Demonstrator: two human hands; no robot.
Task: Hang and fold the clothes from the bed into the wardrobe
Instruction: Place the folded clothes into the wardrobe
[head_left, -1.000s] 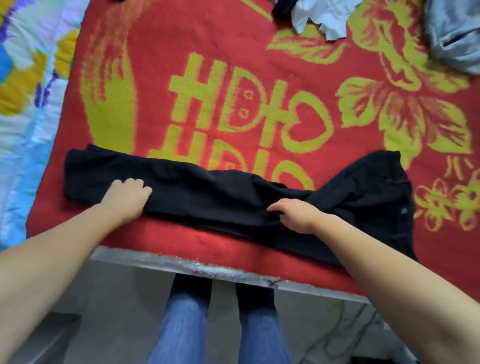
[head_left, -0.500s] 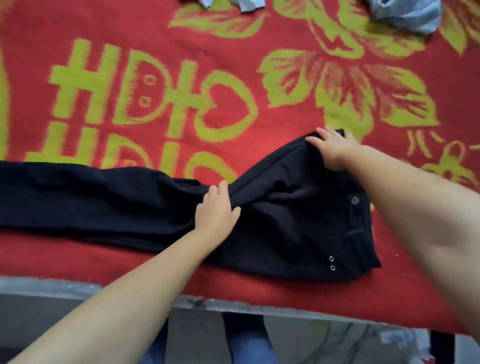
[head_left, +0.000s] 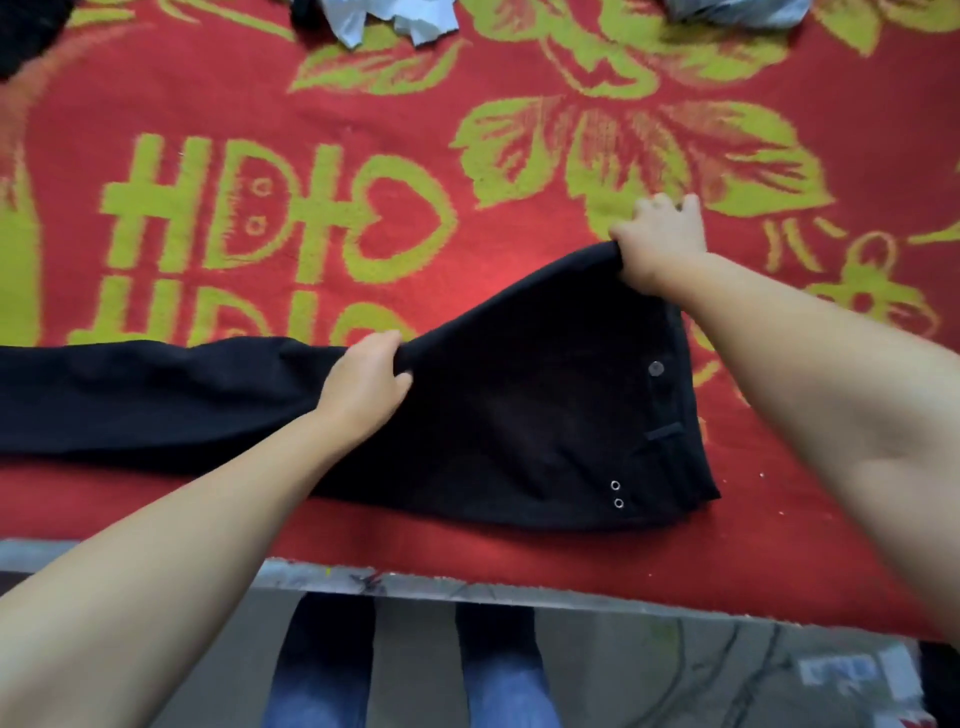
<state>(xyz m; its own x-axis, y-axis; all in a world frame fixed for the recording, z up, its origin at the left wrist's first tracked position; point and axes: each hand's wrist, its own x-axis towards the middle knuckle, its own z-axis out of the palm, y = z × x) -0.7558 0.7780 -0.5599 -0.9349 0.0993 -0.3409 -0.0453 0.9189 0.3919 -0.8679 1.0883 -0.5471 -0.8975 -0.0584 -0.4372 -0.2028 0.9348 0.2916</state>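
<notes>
Black trousers (head_left: 519, 405) lie across the lower middle of the frame on a red blanket (head_left: 519, 73). The left hand (head_left: 363, 387) grips their upper edge at centre; the right hand (head_left: 657, 241) clutches the waistband corner, right of centre.

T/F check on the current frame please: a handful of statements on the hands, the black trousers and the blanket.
1. The right hand grips the far corner of the waistband of the black fabric trousers. True.
2. The left hand lies flat on the red and yellow-green patterned blanket. False: it grips a fold of the trousers' far edge.
3. The trouser legs run off toward the left edge of the view. True.
4. The trousers are already folded into a compact square. False: they lie stretched out lengthwise.
5. The light blue-grey crumpled garment lies on top of the trousers. False: it lies apart, at the blanket's far edge.
</notes>
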